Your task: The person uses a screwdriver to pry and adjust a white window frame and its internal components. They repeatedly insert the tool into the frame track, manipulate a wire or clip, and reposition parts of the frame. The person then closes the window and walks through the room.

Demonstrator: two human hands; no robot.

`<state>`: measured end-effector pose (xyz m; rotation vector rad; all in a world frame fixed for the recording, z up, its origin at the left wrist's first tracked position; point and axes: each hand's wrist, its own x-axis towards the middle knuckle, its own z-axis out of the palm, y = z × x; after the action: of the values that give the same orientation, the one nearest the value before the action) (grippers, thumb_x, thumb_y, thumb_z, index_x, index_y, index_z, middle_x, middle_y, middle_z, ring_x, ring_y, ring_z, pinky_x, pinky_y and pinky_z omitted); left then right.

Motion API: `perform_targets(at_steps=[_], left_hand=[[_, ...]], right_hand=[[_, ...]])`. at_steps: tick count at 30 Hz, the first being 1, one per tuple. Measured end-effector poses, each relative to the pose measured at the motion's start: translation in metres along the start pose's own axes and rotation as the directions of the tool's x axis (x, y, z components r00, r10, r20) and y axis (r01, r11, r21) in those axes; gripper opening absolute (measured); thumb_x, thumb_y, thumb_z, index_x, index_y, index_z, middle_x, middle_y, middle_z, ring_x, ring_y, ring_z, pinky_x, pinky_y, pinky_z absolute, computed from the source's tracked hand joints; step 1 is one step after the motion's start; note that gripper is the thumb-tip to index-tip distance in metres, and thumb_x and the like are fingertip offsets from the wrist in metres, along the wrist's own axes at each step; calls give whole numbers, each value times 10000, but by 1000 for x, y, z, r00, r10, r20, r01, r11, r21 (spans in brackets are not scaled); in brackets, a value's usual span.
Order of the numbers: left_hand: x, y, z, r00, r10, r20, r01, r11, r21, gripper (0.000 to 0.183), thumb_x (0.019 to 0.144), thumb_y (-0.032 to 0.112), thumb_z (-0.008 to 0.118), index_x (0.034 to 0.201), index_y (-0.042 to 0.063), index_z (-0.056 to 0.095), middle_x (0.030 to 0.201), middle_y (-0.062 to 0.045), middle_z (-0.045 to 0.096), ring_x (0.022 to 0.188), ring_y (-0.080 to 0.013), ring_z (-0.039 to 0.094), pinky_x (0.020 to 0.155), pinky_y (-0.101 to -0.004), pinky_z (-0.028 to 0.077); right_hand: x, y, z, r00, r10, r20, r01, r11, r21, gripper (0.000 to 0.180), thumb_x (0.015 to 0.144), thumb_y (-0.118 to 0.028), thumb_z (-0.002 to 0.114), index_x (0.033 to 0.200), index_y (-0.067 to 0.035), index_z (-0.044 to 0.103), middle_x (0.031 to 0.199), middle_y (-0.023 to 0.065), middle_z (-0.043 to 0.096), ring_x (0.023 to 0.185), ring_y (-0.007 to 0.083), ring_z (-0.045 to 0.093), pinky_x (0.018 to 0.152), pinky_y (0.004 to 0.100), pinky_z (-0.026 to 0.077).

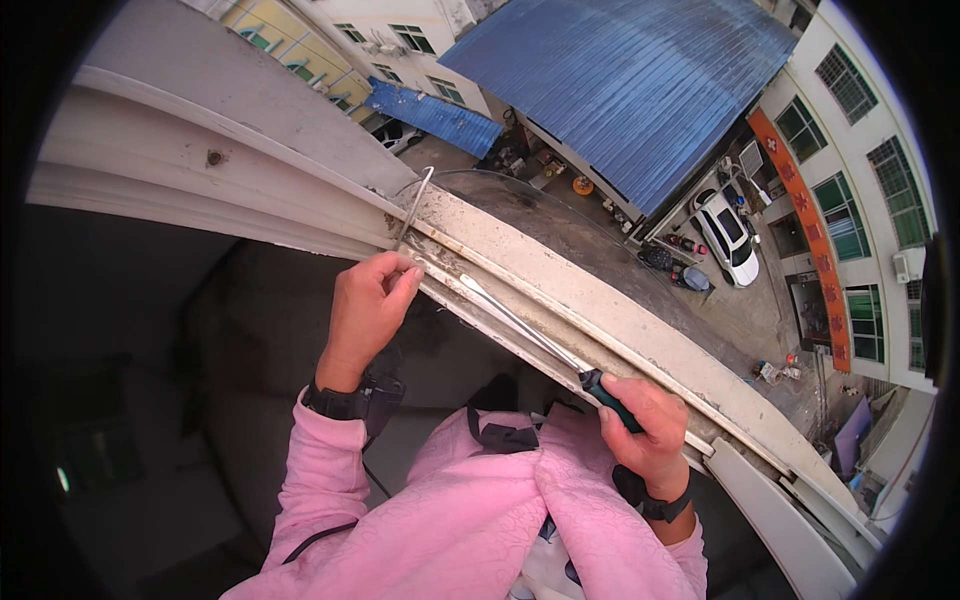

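Observation:
My right hand (651, 431) is closed around the dark green handle of a flat-blade screwdriver (525, 328). Its metal shaft lies along the white window track (559, 301), pointing up and left. At the left part of the track, my left hand (375, 304) has its thumb and forefinger pinched together at the lower end of a thin bent metal rod (413, 214). The rod's hooked upper end rises over the outer sill. Dirt and crumbs lie in the track near my left fingertips.
A concrete ledge (555, 274) runs outside the track, high above a yard with a white car (726, 238) and a blue corrugated roof (630, 82). The white window frame (210, 180) stands at left; a pale panel (776, 517) sits at lower right.

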<state>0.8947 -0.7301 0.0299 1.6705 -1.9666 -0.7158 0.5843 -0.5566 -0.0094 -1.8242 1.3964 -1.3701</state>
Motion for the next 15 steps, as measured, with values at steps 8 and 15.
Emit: perform_targets(at_steps=[8,15], left_hand=[[-15,-39,14,973,205,-104,-145,899,413,165,933,188,682,1058,93,734,847,-120,690,755,-364,692,656,-462,557],[-10,-31,16,994,69,84,-108,744,659,202,920,159,659,1094,59,683,874,-133,689,753,-354,703,624,-475,556]], right_hand=[[27,-14,28,983,36,180,-5,986,-167,433,764,0,775,1190,-71,732,905,91,733,724,250,705,587,356,556],[53,-14,71,974,45,224,20,960,-279,455,792,-57,764,1242,-102,718,812,56,635,644,250,637,532,381,513]])
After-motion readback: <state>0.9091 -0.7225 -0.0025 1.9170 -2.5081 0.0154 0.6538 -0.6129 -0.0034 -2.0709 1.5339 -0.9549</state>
